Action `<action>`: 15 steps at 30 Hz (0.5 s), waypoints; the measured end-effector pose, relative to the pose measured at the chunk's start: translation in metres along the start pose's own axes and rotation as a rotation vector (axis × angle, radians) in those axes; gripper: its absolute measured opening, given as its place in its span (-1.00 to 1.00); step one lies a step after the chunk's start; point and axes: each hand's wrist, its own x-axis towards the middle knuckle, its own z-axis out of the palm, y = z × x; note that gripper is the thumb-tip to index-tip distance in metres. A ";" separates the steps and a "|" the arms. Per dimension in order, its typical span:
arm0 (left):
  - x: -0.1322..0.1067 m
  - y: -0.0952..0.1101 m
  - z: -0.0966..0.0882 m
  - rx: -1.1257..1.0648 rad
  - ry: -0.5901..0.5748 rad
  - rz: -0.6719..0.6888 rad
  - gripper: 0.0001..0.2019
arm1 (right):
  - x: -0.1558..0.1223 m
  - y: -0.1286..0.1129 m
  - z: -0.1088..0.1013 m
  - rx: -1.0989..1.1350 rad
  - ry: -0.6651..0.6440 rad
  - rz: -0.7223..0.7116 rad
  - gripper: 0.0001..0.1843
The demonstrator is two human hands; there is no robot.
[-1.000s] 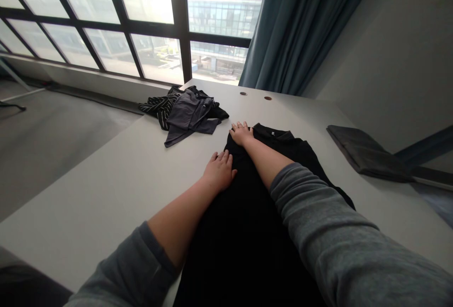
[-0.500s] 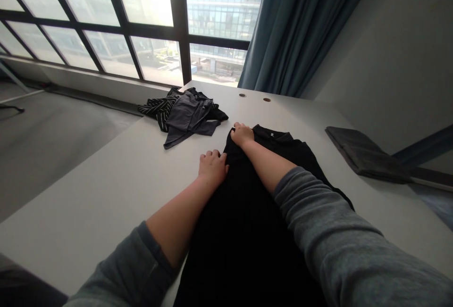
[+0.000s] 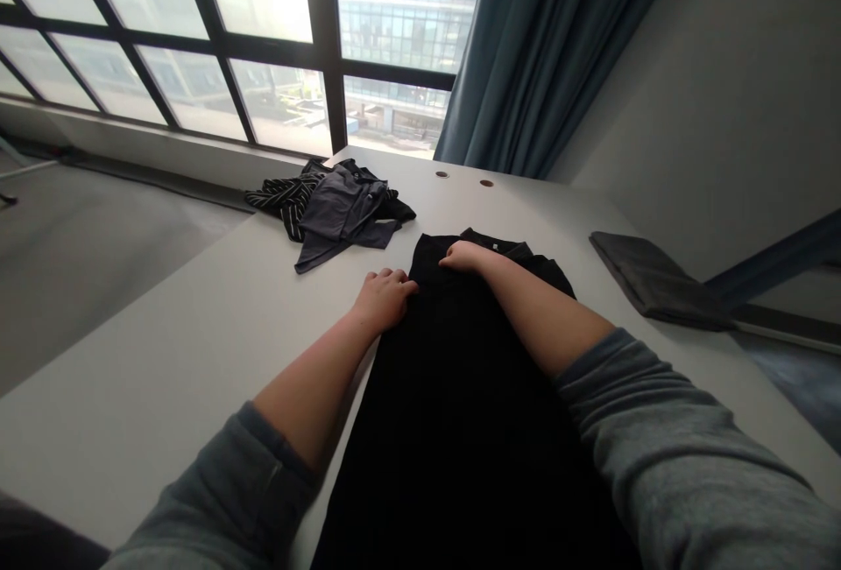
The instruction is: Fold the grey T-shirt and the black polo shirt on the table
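A black shirt (image 3: 469, 404) lies lengthwise on the white table, its collar at the far end with a small pale tag showing. My left hand (image 3: 385, 299) is closed at the shirt's left edge, thumb and fingertips on the fabric. On top of the shirt, just left of the collar, my right hand (image 3: 463, 256) has its fingers curled closed on the cloth; the fingertips are partly hidden. The shirt's near end runs out of the bottom of the view.
The white table (image 3: 197, 351) holds a heap with a grey garment (image 3: 342, 207) and a striped black one (image 3: 282, 196) at the far left. A dark grey folded cloth (image 3: 657, 281) lies at the right. Two round holes pierce the far tabletop. Windows and a blue curtain (image 3: 526, 71) stand behind.
My right hand has come nearer from the shirt's far left corner, and its fingers are now curled closed. The left corner of the shirt lies flatter. My left hand stays at the edge.
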 end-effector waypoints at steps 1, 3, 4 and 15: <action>0.001 -0.001 0.000 -0.002 0.011 0.008 -0.66 | -0.003 -0.001 0.002 0.001 0.032 -0.017 -0.77; 0.002 -0.002 0.000 -0.001 0.042 0.012 -0.73 | -0.007 -0.003 0.003 0.020 0.088 -0.028 -0.78; 0.003 -0.002 0.000 0.000 0.052 0.011 -0.75 | -0.009 -0.002 0.003 0.032 0.113 -0.022 -0.77; 0.007 -0.004 0.003 -0.015 0.028 0.036 -0.73 | -0.038 0.008 0.005 0.182 0.298 0.010 -0.76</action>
